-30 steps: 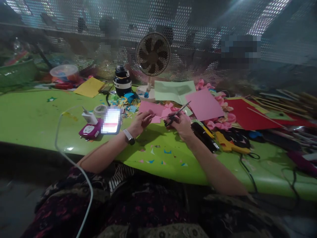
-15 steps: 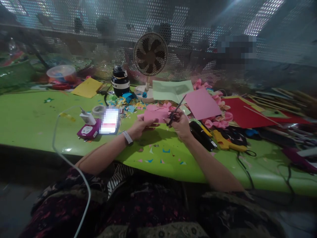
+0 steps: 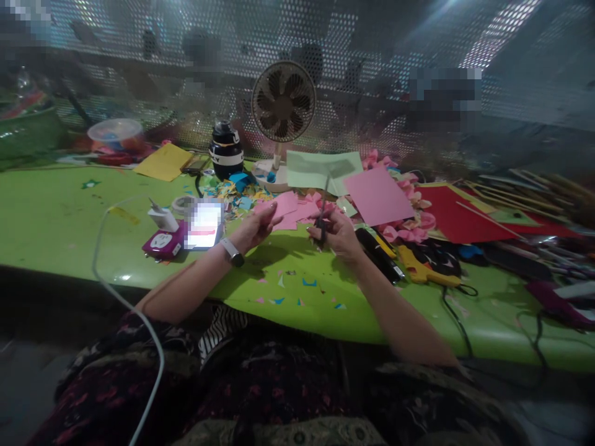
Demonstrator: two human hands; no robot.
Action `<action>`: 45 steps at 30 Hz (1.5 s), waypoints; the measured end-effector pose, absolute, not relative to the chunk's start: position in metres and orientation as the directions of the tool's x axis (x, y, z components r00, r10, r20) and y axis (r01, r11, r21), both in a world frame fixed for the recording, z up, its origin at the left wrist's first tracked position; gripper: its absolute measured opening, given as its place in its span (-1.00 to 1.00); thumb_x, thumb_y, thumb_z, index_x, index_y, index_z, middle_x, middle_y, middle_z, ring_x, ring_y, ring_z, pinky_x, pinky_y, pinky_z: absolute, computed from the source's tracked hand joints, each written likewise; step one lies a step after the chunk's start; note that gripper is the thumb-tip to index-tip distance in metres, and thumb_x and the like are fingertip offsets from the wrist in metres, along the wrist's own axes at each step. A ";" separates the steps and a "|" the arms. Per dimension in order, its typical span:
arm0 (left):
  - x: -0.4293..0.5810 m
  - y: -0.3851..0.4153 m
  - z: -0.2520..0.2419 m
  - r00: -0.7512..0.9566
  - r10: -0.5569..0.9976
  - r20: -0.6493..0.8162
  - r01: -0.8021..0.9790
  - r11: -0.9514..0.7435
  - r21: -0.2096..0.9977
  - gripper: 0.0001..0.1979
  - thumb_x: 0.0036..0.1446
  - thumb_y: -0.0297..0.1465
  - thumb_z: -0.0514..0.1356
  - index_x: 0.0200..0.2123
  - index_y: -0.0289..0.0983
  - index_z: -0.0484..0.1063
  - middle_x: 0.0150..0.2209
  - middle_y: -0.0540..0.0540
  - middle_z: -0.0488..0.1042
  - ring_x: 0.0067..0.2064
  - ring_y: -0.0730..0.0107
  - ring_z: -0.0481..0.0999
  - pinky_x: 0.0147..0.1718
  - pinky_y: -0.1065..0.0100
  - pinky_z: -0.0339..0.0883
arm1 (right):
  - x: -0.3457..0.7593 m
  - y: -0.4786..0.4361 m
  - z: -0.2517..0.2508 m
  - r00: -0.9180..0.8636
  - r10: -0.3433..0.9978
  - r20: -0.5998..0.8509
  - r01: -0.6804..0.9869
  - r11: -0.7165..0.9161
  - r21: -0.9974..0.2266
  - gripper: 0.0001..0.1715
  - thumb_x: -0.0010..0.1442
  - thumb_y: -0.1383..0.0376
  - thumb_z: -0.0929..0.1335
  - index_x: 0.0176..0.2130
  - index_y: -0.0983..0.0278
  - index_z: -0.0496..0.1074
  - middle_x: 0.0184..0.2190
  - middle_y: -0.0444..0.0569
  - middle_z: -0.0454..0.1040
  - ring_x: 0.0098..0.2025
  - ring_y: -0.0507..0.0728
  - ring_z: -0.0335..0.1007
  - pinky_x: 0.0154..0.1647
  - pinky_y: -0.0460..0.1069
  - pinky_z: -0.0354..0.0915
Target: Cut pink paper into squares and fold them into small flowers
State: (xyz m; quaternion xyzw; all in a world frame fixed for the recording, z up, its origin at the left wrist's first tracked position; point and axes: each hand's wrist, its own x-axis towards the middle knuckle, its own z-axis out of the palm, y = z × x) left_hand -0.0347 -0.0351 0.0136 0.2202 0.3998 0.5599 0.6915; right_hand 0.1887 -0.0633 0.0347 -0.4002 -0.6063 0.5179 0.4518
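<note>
My right hand point(image 3: 341, 235) grips a pair of scissors point(image 3: 320, 226) by the dark handles, blades pointing up and away from me. To its left, my left hand point(image 3: 255, 228), with a watch point(image 3: 232, 252) on the wrist, has its fingers apart. Its fingertips are beside a pink paper piece point(image 3: 286, 203), which lies over other pink pieces on the green table point(image 3: 260, 279); I see nothing gripped between them. Pink scraps point(image 3: 309, 207) lie just beyond the scissors. A larger pink sheet point(image 3: 379, 195) rests to the right, near a pale green sheet point(image 3: 320, 168).
A fan point(image 3: 283, 102) and a dark bottle point(image 3: 226, 152) stand at the back. Left are a lit phone point(image 3: 203, 226) and a purple power socket point(image 3: 163, 243) with a white cable. Right are a yellow glue gun point(image 3: 425, 266), red paper point(image 3: 458, 214) and sticks. Small paper offcuts lie in front.
My left hand has drawn back left and spread its fingers, and the pink piece it held now lies beyond it. The scissors have swung more upright in my right hand.
</note>
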 end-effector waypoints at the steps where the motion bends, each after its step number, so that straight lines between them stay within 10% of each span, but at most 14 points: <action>1: -0.036 -0.034 0.014 0.042 0.952 -0.303 -0.631 0.260 0.731 -0.90 0.13 -0.46 0.46 -0.31 -0.25 0.60 -0.24 -0.06 0.66 -0.14 0.36 0.70 -0.64 0.65 0.36 | 0.188 -0.067 0.036 -0.308 0.946 0.101 0.027 0.115 -0.993 -0.40 -0.14 0.03 0.64 -0.21 0.17 0.42 -0.52 -0.21 0.47 -0.55 0.03 0.38 -0.64 -0.11 0.26; 8: -0.039 -0.029 0.008 0.000 0.960 -0.279 -0.712 0.196 0.675 -0.92 0.17 -0.47 0.42 -0.24 -0.24 0.63 -0.08 -0.06 0.67 0.04 0.32 0.67 -0.54 0.73 0.44 | 0.175 -0.086 0.036 -0.504 0.863 0.009 -0.015 0.002 -1.000 -0.38 0.04 -0.26 0.47 -0.29 0.22 0.46 -0.63 -0.17 0.45 -0.71 -0.04 0.12 -0.74 -0.12 -0.09; 24: -0.031 -0.044 0.027 0.044 0.935 -0.351 -0.824 0.233 0.517 -0.70 0.36 -0.56 0.22 0.10 -0.26 0.58 -0.12 -0.06 0.69 -0.20 0.50 0.70 -0.57 0.70 0.40 | 0.176 -0.085 0.026 -0.631 0.776 -0.016 -0.093 -0.096 -0.991 -0.29 0.09 -0.28 0.40 -0.15 0.26 0.48 -0.62 -0.19 0.39 -0.67 -0.03 0.04 -0.68 -0.09 -0.14; 45: -0.028 -0.055 0.015 0.211 0.946 -0.245 -0.572 0.323 0.754 -0.90 0.25 -0.56 0.32 -0.18 -0.39 0.64 -0.02 -0.27 0.67 -0.10 0.37 0.70 -0.37 0.62 0.51 | 0.175 -0.082 0.027 -0.534 0.845 0.025 -0.170 -0.078 -0.982 -0.27 0.01 -0.34 0.43 -0.21 0.22 0.47 -0.61 -0.21 0.41 -0.66 -0.01 0.15 -0.69 -0.09 -0.08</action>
